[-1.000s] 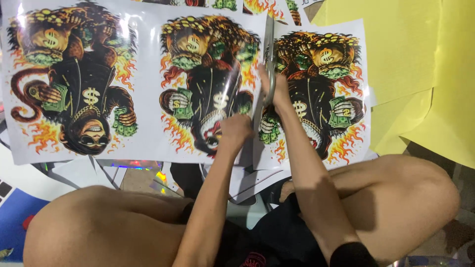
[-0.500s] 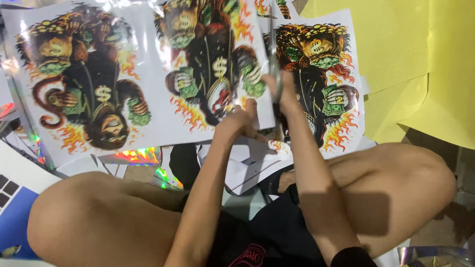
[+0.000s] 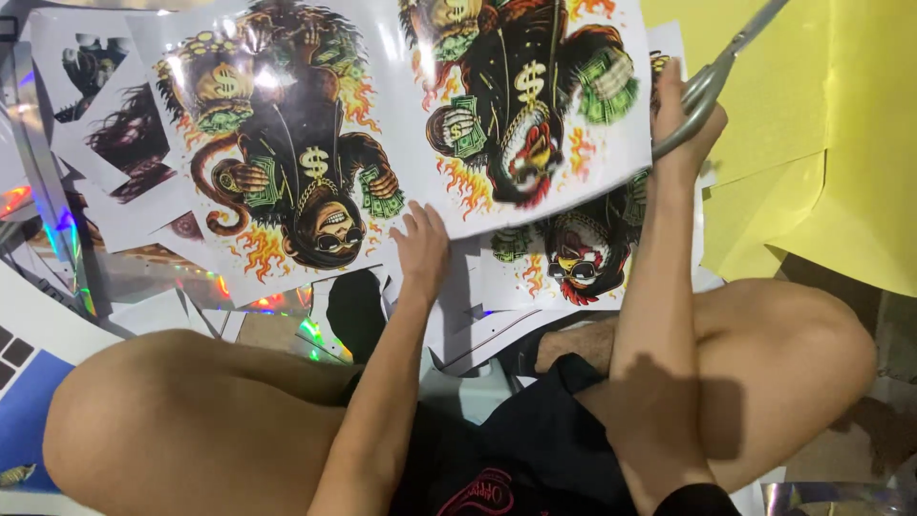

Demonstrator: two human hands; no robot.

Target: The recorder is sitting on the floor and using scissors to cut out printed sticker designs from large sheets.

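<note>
My left hand (image 3: 420, 250) grips the near edge of a glossy printed sheet (image 3: 382, 124) that shows two colourful ape figures with flames and banknotes. The sheet is lifted and tilted up on its right side. My right hand (image 3: 683, 115) holds a pair of grey metal scissors (image 3: 721, 72) at the sheet's right edge, blades pointing up and away. A separate cut print of the same figure (image 3: 583, 253) lies flat below, partly under the lifted sheet and behind my right forearm.
Yellow paper sheets (image 3: 821, 143) lie at the right. More prints and shiny holographic offcuts (image 3: 124, 162) pile up at the left. My bare knees (image 3: 162, 420) frame the near floor, with a blue card (image 3: 24, 411) at far left.
The two-figure sheet has come free of the right-hand print and swung left and up with my left hand. My right hand has lifted the scissors away to the upper right.
</note>
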